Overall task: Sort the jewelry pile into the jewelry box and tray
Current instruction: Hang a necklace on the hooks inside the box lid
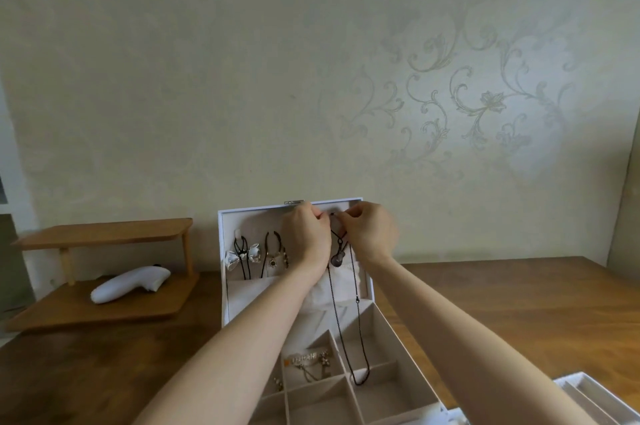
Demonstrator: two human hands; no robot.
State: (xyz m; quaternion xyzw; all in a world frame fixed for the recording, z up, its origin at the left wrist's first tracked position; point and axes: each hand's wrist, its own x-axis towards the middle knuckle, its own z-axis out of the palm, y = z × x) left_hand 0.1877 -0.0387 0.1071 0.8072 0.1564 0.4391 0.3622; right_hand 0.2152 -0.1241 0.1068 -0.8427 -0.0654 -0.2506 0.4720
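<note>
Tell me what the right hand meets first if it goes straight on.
The right hand would probably meet the inside of the box lid, just behind the necklace it pinches; depth is unclear.

Soft dim daylight brightens the wall [519,147] at right; edges bend, detail slightly blurred

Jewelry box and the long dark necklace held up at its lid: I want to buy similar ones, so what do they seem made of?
The jewelry box: smooth white shell, likely faux leather or coated board; its matte beige lining looks like velvety fabric. The necklace: fine dark links with little shine, probably blackened metal. Its pendant looks grey and glossy, perhaps stone or glass; too small to tell.
</note>
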